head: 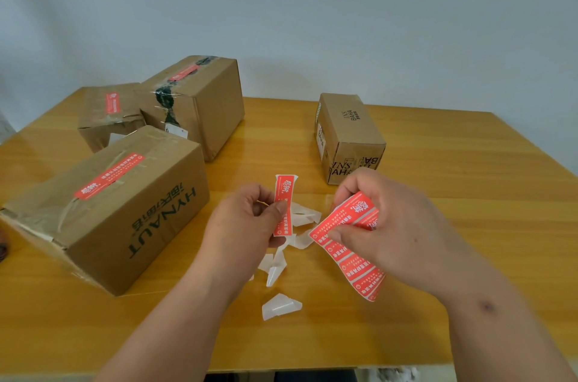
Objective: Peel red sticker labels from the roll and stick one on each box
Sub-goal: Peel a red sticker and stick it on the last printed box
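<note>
The left hand (247, 219) pinches one peeled sticker (284, 205) between thumb and fingers, holding it upright, its long axis running away from the person; the right hand (384, 222) curls round the strip of stickers (347, 244), which hangs down toward the table (453, 194). Three boxes on the left already carry a red label: the HYNAUT box (119, 209), the small box (109, 116) behind it, and the taped box (194, 103). The BAHA box (348, 138) shows no label; it stands ahead and to the right of the hands, just beyond the right hand, its long axis also running away from the person. So the sticker likely goes there; though the right hand is nearer, the left must reach forward and rightward, and the two long axes already roughly agree. Torn backing scraps (281, 306) lie below the hands.
</note>
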The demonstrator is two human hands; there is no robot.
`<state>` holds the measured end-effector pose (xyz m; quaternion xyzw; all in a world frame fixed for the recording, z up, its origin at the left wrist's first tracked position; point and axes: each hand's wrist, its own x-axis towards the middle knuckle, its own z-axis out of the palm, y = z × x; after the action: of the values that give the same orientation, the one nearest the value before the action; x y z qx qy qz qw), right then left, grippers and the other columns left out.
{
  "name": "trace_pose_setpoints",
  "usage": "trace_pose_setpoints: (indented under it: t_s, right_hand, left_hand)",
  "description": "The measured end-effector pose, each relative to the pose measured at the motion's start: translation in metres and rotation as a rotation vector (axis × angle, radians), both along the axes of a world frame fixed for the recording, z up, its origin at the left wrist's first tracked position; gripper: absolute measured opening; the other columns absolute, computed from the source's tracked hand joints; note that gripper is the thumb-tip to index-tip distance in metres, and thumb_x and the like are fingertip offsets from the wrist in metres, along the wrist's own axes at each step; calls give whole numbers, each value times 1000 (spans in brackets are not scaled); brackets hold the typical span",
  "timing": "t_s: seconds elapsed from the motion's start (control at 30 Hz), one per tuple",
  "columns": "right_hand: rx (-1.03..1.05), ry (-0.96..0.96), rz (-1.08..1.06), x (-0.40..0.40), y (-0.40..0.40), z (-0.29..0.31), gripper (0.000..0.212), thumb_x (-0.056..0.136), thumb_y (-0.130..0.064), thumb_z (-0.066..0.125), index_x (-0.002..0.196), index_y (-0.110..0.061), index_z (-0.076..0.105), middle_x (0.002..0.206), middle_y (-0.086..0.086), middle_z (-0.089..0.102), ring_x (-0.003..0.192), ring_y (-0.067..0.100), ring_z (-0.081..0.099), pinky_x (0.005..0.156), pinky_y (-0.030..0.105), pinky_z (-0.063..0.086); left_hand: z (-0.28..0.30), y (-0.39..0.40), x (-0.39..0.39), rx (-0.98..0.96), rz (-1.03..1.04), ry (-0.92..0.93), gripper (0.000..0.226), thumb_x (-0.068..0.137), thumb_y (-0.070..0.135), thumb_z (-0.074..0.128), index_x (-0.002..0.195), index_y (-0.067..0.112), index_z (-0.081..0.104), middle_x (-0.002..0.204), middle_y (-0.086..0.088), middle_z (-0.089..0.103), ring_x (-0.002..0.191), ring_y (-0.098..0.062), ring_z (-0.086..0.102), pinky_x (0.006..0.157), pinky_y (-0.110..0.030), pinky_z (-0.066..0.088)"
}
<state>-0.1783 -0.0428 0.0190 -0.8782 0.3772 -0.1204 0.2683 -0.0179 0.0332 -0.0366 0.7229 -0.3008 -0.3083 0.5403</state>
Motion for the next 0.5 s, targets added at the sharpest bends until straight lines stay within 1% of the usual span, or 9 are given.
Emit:
trace_pose_setpoints:
  t_s: [0.07,0.13,0.17,0.2,0.23,0.3,0.37,0.43,0.5]
  right_hand:
    - [-27,13,-26,1,-4,-3,24,81,-40,69,91,-39,47,86,-14,63,77,5,61,62,21,50]
    - [-148,33,-46,6,-8,-11,21,85,-39,63,99,-37,47,89,-14,63,86,6,57,86,25,47]
    - [-251,46,-62,9,-10,-16,23,87,-36,60,106,-37,47,94,-14,63,93,7,57,102,29,38]
    - [-348,51,-92,12,-12,-20,29,88,-34,59,114,-35,46,105,-15,62,102,8,56,113,34,26]
    - [-416,54,-136,14,-15,-23,36,88,-32,60,121,-34,44,116,-12,58,111,10,53,117,39,18]
    - [-464,51,-212,17,-18,-27,48,87,-30,62,130,-32,41,130,-8,48,123,16,45,118,45,12]
    - [-480,17,-243,19,-19,-28,49,86,-32,65,130,-32,44,133,-7,44,126,17,38,116,48,14]
    - [-492,-102,-247,20,-16,-29,38,85,-33,65,122,-30,55,126,-7,48,121,16,37,112,44,19]
    - [-454,-218,-231,20,-10,-26,25,85,-38,58,109,-30,63,114,-11,52,114,13,42,104,37,22]
  left_hand:
    - [1,2,1,-10,-12,6,4,92,21,63,89,20,65,67,4,69,59,-5,66,60,-23,60]
    - [3,4,1,-17,-45,13,4,92,22,63,91,19,66,66,5,69,56,-2,64,59,-19,57]
    - [4,5,0,-15,-62,12,5,92,23,63,91,20,66,67,5,70,56,-2,65,59,-18,57]
    - [5,6,0,-9,-77,7,6,92,24,63,91,20,67,69,3,71,57,-3,65,61,-19,57]
    - [6,7,-1,-4,-90,2,7,92,25,62,90,21,67,70,2,72,59,-4,66,63,-22,59]
    - [8,9,-2,2,-110,-4,10,93,26,61,87,22,68,69,1,71,59,-7,66,69,-30,61]
    - [9,10,-1,16,-124,-29,13,94,28,60,85,23,68,69,-1,71,61,-11,65,73,-38,58]
    - [9,12,-1,21,-144,-47,15,94,29,59,84,23,69,70,-3,71,63,-16,63,75,-44,57]
    - [10,13,-1,13,-171,-47,15,93,29,60,84,22,70,69,-2,71,62,-14,62,73,-40,57]
